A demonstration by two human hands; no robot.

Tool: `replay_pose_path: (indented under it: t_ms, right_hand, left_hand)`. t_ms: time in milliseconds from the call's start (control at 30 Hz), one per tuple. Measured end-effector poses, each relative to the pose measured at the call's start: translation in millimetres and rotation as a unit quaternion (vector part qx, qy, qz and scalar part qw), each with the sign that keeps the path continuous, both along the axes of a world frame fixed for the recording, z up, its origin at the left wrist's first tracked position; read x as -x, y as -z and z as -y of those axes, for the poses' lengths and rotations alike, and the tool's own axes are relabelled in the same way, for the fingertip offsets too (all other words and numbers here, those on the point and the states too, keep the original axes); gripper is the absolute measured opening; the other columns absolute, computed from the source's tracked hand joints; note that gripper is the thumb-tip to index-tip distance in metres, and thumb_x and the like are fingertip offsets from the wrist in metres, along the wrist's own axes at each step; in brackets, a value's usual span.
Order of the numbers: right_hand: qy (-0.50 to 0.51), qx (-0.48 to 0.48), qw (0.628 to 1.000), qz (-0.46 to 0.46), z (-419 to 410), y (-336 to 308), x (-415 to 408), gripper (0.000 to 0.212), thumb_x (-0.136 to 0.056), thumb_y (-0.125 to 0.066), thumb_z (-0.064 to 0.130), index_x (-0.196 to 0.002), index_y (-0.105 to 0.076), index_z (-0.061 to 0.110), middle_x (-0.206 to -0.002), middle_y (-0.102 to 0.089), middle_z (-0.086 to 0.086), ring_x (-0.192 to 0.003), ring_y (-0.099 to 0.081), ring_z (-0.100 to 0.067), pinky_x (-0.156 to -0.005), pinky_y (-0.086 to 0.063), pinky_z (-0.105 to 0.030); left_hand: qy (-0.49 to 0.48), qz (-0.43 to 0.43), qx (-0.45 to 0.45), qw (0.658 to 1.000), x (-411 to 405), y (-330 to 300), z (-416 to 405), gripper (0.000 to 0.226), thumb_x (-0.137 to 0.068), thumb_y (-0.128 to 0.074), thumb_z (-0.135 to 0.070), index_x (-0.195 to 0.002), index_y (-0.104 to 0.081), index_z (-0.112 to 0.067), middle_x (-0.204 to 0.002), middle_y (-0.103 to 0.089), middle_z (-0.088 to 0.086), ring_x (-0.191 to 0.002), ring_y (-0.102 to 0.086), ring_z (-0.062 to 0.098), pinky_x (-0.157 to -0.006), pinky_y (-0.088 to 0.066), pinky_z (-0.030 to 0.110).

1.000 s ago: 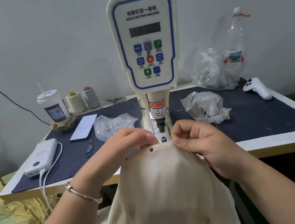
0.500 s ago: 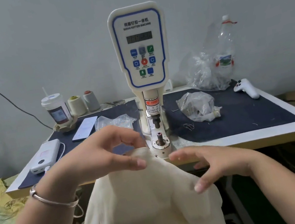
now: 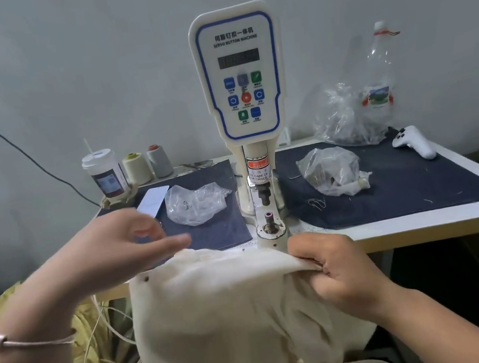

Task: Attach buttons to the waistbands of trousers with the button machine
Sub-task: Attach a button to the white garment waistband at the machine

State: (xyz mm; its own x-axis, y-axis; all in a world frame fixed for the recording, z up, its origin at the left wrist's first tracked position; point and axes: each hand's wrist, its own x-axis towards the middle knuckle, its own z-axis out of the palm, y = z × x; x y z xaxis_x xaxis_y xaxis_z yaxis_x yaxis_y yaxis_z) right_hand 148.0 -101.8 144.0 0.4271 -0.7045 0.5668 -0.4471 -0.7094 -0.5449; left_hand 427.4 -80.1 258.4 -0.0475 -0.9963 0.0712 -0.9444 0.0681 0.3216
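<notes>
Left hand, left of the machine, is motion-blurred; its fingertip contact with the trousers cannot be told. The machine's display digits are unreadable. The trousers run off the bottom edge below the machine. Contents of the bags right of the machine are too small to identify.

The trousers are matt cream woven cloth, softly creased, with a small dark metal button. The button machine has a smooth glossy cream plastic housing. Dark matt cloth mats cover the smooth white desk. Crinkled clear plastic bags shine.
</notes>
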Motion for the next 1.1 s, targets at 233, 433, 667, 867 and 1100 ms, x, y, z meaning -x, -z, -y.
replay_pose_path:
  t_ms: [233,433,667,867,1100]
  right_hand:
    - [0.080,0.289,0.954,0.002,-31,-17,-20,0.013,-0.066,-0.062,-0.002,-0.066,-0.053,0.008,-0.067,-0.053,-0.006,-0.052,-0.041,-0.026,-0.039,-0.037,-0.034]
    - [0.080,0.365,0.927,-0.025,-46,-21,-31,0.012,-0.076,-0.059,0.007,-0.069,-0.068,0.005,-0.069,-0.061,-0.012,-0.051,-0.049,-0.029,-0.040,-0.038,-0.032]
    - [0.094,0.417,0.904,-0.006,-52,-13,-40,0.026,-0.082,-0.055,0.005,-0.058,-0.067,0.008,-0.069,-0.066,-0.011,-0.047,-0.048,-0.025,-0.040,-0.035,-0.028]
    - [0.069,0.437,0.897,0.019,-55,-4,-64,0.015,-0.057,-0.068,0.003,-0.054,-0.060,0.016,-0.066,-0.064,-0.005,-0.046,-0.043,-0.021,-0.040,-0.037,-0.027]
    - [0.068,0.423,0.904,0.004,-53,-5,-63,0.022,-0.053,-0.075,0.004,-0.055,-0.056,0.015,-0.062,-0.061,-0.006,-0.046,-0.040,-0.023,-0.040,-0.034,-0.031]
  left_hand:
    - [0.118,-0.100,-0.062,0.986,56,16,2,0.026,-0.086,-0.063,-0.052,-0.079,-0.074,-0.029,-0.079,-0.072,-0.012,-0.074,-0.064,0.005,-0.072,-0.050,0.029]
    - [0.065,-0.194,-0.053,0.977,64,25,10,0.025,-0.079,-0.070,-0.052,-0.093,-0.072,-0.032,-0.090,-0.073,-0.014,-0.081,-0.065,-0.002,-0.074,-0.049,0.019]
    - [-0.023,-0.104,-0.196,0.975,48,20,17,0.051,-0.100,-0.036,-0.054,-0.091,-0.073,-0.020,-0.084,-0.076,-0.007,-0.077,-0.071,0.008,-0.073,-0.045,0.024]
    - [0.069,-0.116,-0.242,0.961,61,30,15,0.040,-0.085,-0.063,-0.059,-0.081,-0.071,-0.020,-0.072,-0.065,-0.010,-0.067,-0.056,0.005,-0.071,-0.041,0.025]
    - [0.096,-0.170,-0.230,0.953,63,36,15,0.017,-0.087,-0.072,-0.032,-0.073,-0.067,-0.024,-0.069,-0.060,-0.008,-0.065,-0.051,0.007,-0.068,-0.039,0.026]
